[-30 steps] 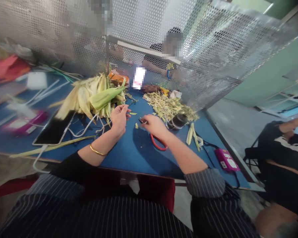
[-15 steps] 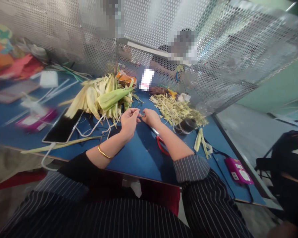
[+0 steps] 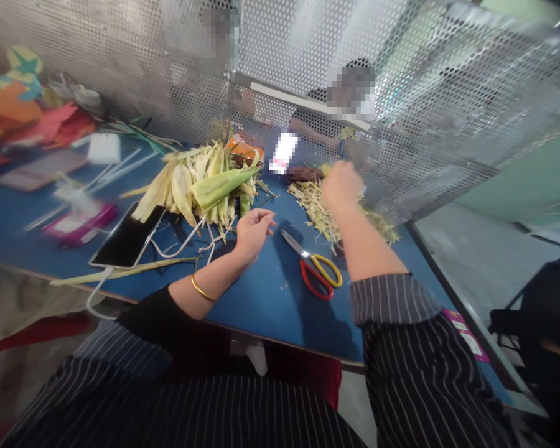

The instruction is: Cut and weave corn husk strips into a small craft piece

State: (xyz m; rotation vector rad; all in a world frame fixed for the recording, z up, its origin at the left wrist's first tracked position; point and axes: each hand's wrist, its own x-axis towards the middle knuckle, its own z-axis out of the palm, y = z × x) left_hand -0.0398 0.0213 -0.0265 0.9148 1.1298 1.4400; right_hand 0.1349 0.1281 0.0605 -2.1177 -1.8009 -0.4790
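My left hand (image 3: 254,233) hovers over the blue table with thumb and fingers pinched together. Whatever lies between those fingertips is too small to make out. My right hand (image 3: 341,188) is stretched out over the far side of a heap of shredded husk strips (image 3: 315,208). Motion blur and the angle conceal its fingers. Between my hands a pair of scissors (image 3: 305,254) with one red and one yellow handle rests on the table, touched by neither. A pile of pale corn husks (image 3: 182,183), topped by a greener one, is just beyond my left hand.
Left of the husks lies a phone (image 3: 127,238) with a white cable (image 3: 177,250). Purple packs sit at the left (image 3: 81,225) and right (image 3: 466,336). A perforated metal screen (image 3: 289,56) borders the back, with people behind it. A lit phone (image 3: 284,153) leans there.
My right hand has left my left hand's side and moved forward and right, over the husk shreds. The scissors are now uncovered. My left hand stays pinched in nearly the same place.
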